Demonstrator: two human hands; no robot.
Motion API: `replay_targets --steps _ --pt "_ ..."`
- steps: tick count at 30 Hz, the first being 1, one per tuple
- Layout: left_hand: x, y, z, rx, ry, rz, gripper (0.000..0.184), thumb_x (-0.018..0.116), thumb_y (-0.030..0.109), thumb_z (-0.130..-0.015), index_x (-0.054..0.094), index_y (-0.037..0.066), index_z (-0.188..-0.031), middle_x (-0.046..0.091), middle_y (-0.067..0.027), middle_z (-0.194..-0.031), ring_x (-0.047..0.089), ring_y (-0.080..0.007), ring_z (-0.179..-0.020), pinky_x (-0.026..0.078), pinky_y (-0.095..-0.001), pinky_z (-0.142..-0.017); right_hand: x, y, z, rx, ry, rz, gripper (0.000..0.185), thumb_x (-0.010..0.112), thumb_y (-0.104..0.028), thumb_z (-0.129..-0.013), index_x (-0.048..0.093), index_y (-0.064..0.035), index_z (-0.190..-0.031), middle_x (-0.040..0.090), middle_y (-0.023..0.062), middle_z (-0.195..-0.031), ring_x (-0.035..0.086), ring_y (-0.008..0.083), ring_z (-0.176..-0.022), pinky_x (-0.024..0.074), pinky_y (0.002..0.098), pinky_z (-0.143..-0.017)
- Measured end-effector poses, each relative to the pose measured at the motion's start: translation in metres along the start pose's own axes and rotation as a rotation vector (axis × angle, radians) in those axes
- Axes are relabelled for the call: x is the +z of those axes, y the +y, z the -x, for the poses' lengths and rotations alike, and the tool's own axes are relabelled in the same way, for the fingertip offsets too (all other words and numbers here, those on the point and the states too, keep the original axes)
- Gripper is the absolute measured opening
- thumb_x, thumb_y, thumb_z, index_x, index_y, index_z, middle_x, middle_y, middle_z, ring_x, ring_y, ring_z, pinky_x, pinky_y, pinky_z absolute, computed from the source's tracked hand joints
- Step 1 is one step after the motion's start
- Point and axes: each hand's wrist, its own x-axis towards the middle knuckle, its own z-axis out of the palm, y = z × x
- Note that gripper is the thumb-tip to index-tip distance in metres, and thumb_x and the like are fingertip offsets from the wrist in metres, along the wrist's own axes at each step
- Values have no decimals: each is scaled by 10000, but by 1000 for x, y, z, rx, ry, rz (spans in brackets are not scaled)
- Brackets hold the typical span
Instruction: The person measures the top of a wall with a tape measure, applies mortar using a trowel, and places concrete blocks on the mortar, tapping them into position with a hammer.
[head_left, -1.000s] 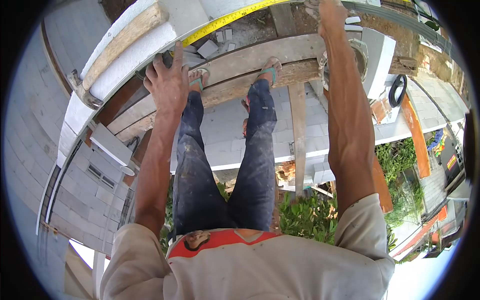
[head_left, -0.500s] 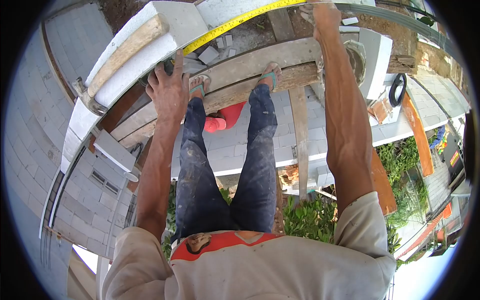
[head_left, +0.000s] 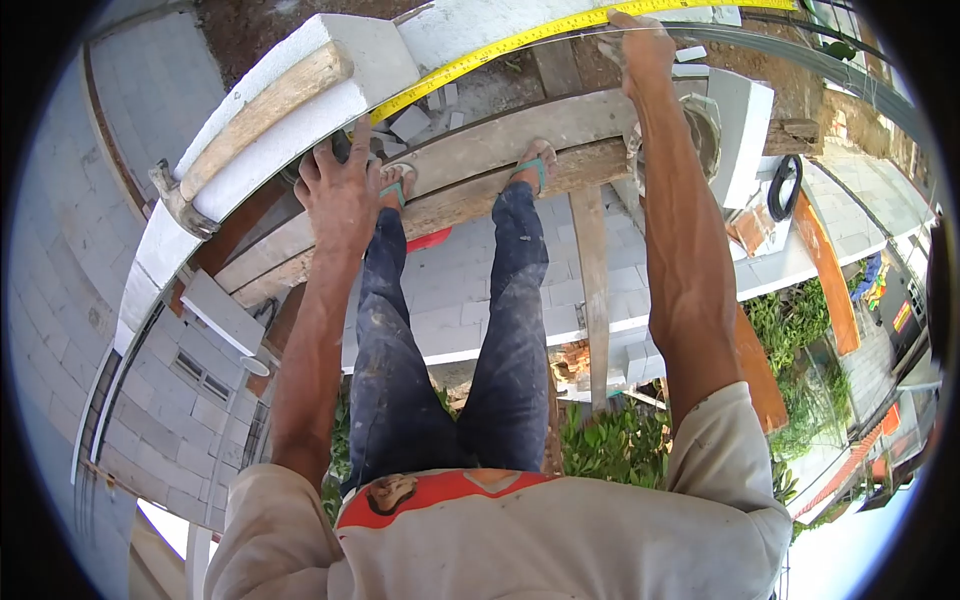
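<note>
A yellow tape measure (head_left: 490, 53) stretches in an arc along the white block wall, from my left hand to beyond my right. My left hand (head_left: 338, 190) is at the block's lower edge, its index finger extended beside the tape's near end. Its other fingers curl over a dark object, possibly the tape case, mostly hidden. My right hand (head_left: 645, 55) holds the tape farther right, with a finger across the yellow blade. A hammer (head_left: 265, 118) with a pale wooden handle lies on the white block (head_left: 375, 60), left of my left hand.
My sandalled feet stand on wooden planks (head_left: 520, 125) raised above a light block surface. Small block offcuts (head_left: 410, 124) lie beyond the planks. A white block (head_left: 745, 135) stands right of a round bucket (head_left: 702, 135). A black coil (head_left: 785, 187) lies farther right. A red patch (head_left: 430, 238) shows below the planks.
More yellow tape now shows to the right of my right hand. The person in the red cap below has moved mostly out of sight. The view has shifted slightly.
</note>
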Motion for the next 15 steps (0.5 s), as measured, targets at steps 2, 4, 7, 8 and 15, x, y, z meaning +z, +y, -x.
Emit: replay_targets --steps 2,4,7,8,15 --pt "-1 -1 0 6 2 8 632 681 359 -1008 490 366 -1611 463 -234 -1493 472 -491 -1375 424 -679 -1083 1 -6 5 31 21 21 303 805 -76 -911 700 42 -1170 751 118 -1054 743 203 -834 676 338 -698" --pt "-3 0 1 12 4 18 631 678 353 -1009 489 362 -1611 464 -234 -1492 473 -490 -1373 422 -681 -1084 4 -15 15 38 16 24 310 805 -79 -912 692 39 -1176 749 119 -1060 743 204 -837 673 337 -701" --pt "-6 1 0 -3 -27 4 644 675 331 -1008 474 354 -1620 463 -234 -1491 474 -488 -1371 413 -684 -1091 6 -17 17 41 8 19 306 780 -81 -922 649 37 -1172 753 141 -1063 757 224 -846 641 344 -687" --pt "-6 1 1 -2 -26 11 654 677 319 -1005 468 350 -1624 462 -233 -1491 475 -485 -1371 410 -685 -1093 6 -15 17 37 5 12 295 754 -80 -931 614 39 -1162 759 162 -1061 771 242 -852 612 353 -672" --pt "-13 5 0 -20 -65 1 710 710 303 -993 432 350 -1644 446 -231 -1502 475 -479 -1368 400 -686 -1108 3 -16 20 66 14 61 282 814 -135 -920 678 -38 -1147 748 57 -979 718 163 -794 569 305 -655"
